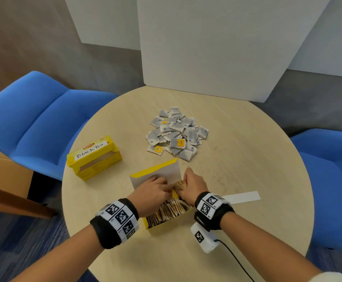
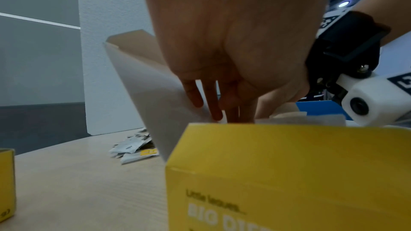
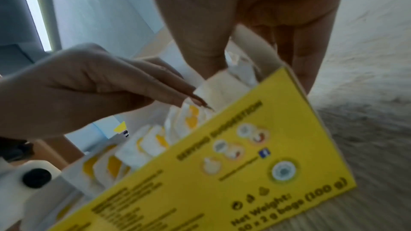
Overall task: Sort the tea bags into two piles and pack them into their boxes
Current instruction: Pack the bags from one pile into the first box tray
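Both hands work inside the open yellow box point(image 1: 167, 220) at six o'clock on the round counter point(image 1: 237, 169). The left hand point(image 1: 151, 192) reaches in with straight fingers touching the packed tea bags point(image 1: 170, 210). The right hand point(image 1: 193, 185) has its thumb on the bags at the box's far end; whether this grip closes on any bag, I cannot tell. The grey tea bag pile point(image 1: 176, 133) lies at twelve o'clock, the "Black Tea" box point(image 1: 94, 157) at nine o'clock.

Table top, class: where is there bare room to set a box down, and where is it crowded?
Bare wood lies right of the tea bag pile, toward the table edge, and between the Black Tea box and that pile. The near middle is crowded: both hands work in the open box.
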### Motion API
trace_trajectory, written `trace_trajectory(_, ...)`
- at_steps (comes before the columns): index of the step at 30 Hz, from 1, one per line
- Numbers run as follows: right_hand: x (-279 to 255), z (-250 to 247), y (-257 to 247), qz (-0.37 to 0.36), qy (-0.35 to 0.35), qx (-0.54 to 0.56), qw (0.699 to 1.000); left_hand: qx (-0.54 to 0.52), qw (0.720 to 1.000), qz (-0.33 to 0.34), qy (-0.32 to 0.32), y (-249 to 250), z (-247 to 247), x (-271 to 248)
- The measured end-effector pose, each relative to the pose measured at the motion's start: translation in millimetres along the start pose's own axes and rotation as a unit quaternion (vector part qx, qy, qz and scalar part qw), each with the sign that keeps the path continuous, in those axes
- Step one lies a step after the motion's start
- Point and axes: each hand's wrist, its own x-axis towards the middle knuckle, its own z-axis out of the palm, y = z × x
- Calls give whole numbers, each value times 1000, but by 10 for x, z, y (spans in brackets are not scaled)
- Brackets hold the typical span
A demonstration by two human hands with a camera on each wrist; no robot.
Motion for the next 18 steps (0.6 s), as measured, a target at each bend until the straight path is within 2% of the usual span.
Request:
trace_trajectory(5, 16, 53, -64, 1, 5, -49, 999, -4, 1000, 6, 23, 5, -4, -12)
trace_trajectory(9, 23, 64, -109, 3, -12, -40, 999, -21, 999, -5, 36, 32, -4, -19)
trace_trajectory(12, 10, -15, -38, -1, -40, -4, 999, -66, 996, -19, 60, 76, -9, -17)
trace_trajectory(15, -32, -182, 112, 15, -63, 55, 996, -69, 994, -10, 80, 119, -25, 25)
trace_trajectory(18, -86, -324, 253, 28, -85, 123, 988, -32, 997, 28, 57, 135, -20, 58)
